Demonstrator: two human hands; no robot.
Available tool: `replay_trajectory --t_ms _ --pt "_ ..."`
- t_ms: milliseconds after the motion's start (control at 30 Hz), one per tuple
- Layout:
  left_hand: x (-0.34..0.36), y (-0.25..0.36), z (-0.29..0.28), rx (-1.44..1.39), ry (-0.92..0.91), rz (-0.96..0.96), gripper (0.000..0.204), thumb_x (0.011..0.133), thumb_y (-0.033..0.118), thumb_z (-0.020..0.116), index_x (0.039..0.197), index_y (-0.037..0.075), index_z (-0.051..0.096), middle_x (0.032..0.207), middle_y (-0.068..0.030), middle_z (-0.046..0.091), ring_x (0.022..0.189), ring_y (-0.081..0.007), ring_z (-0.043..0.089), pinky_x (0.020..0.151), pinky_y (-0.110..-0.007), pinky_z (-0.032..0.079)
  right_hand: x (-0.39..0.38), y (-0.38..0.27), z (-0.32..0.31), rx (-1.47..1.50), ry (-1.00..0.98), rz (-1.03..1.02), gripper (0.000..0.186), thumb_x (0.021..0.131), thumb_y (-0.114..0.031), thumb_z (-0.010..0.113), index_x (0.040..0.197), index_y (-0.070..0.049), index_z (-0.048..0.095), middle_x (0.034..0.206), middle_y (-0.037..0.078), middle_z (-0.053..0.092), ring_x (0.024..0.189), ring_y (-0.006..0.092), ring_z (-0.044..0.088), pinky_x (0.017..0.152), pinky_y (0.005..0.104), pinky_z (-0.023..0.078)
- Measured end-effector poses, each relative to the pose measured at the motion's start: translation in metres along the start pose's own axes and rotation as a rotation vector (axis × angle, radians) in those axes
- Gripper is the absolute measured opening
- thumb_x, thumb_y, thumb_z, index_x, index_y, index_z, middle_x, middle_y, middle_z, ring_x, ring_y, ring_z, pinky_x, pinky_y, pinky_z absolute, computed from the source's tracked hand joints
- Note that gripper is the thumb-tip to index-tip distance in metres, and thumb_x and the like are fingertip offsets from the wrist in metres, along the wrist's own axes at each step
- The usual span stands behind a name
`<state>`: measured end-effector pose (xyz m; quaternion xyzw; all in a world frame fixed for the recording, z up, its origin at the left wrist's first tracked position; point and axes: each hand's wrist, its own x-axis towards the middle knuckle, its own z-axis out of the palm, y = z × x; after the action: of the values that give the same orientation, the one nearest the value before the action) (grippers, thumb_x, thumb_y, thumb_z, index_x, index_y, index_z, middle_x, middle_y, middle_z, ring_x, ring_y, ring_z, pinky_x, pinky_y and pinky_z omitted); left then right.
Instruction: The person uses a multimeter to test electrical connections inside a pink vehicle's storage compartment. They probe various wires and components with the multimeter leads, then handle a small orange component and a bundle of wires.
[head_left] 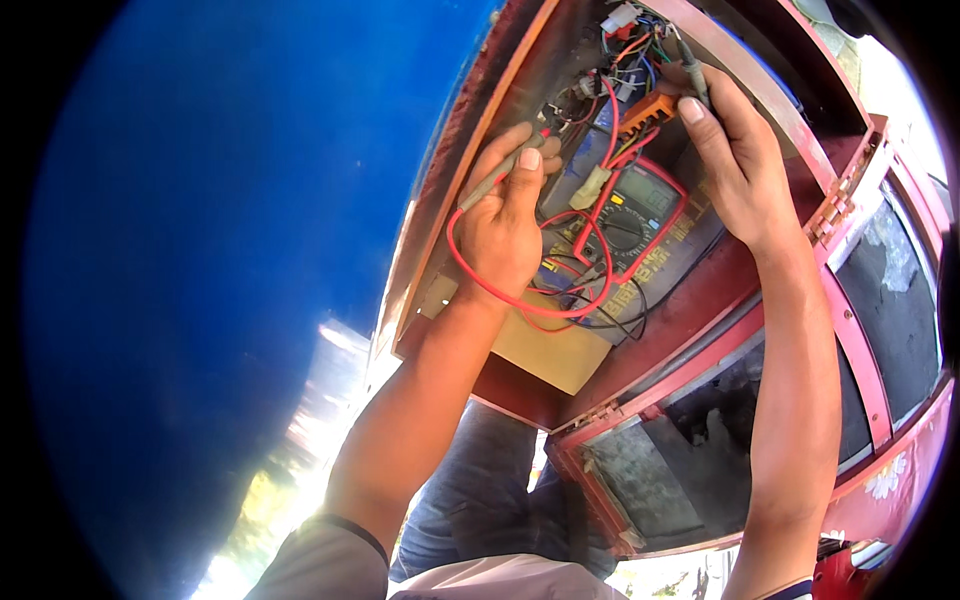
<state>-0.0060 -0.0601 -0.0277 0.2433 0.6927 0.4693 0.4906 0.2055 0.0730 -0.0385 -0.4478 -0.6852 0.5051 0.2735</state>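
Head view: left hand (507,215) at twelve o'clock, grip closed on a red-leaded probe (490,183); right hand (742,165) at two, pinching a grey probe (690,72). Multimeter (622,228) set out at two; wiring (628,50) at one exposed, tip contact unclear.

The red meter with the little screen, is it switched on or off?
It looks switched on: dark digits show on the grey screen of the red meter.
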Motion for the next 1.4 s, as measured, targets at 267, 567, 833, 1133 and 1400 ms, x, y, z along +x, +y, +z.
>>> replay_trajectory --t_ms 267,567,833,1133,1400 --pt "0.024 0.002 0.020 -0.005 -0.209 0.147 0.049 0.120 0.029 0.046 0.154 -0.006 0.048 0.142 -0.0226 0.068 0.125 -0.0278 0.071 0.109 -0.040 0.056 0.002 -0.004 -0.002 0.150 -0.065 0.030 0.041 0.118 -0.026 0.054 0.153 -0.009 0.062 0.125 -0.006 0.074 0.078 0.0030 0.050 0.066 0.0212 0.041" --pt "0.018 -0.003 0.034 -0.119 -0.184 0.090 0.051 0.120 0.032 0.045 0.153 -0.007 0.047 0.142 -0.0255 0.067 0.122 -0.0334 0.073 0.105 -0.043 0.060 0.000 0.003 -0.003 0.015 0.067 -0.022 0.032 0.105 -0.017 0.066 0.135 -0.006 0.070 0.113 0.020 0.076 0.104 0.0387 0.073 0.095 0.0426 0.056" --pt "0.020 -0.010 0.027 -0.099 -0.163 0.071 0.052 0.119 0.032 0.046 0.153 -0.008 0.047 0.141 -0.0268 0.067 0.123 -0.0355 0.072 0.108 -0.044 0.058 0.004 -0.004 0.004 -0.074 0.017 -0.037 0.037 0.095 -0.008 0.067 0.132 -0.009 0.072 0.105 0.018 0.072 0.101 0.0416 0.070 0.088 0.0486 0.056" --pt "0.014 0.007 0.035 -0.018 -0.067 0.107 0.046 0.116 0.027 0.057 0.146 -0.007 0.056 0.133 -0.0195 0.072 0.122 -0.0252 0.069 0.109 -0.039 0.053 0.013 -0.011 0.020 -0.254 -0.008 0.047 0.030 0.094 -0.018 0.076 0.122 -0.012 0.069 0.105 0.019 0.068 0.100 0.0441 0.070 0.085 0.0540 0.057" --pt "0.043 0.019 0.053 0.338 0.023 0.447 0.034 0.104 0.011 0.077 0.133 -0.004 0.068 0.119 -0.0111 0.075 0.109 -0.0157 0.069 0.096 -0.033 0.057 0.012 -0.016 0.031 -0.305 0.117 0.039 0.029 0.087 -0.019 0.083 0.107 -0.007 0.064 0.103 0.019 0.068 0.092 0.0465 0.070 0.079 0.0551 0.058"
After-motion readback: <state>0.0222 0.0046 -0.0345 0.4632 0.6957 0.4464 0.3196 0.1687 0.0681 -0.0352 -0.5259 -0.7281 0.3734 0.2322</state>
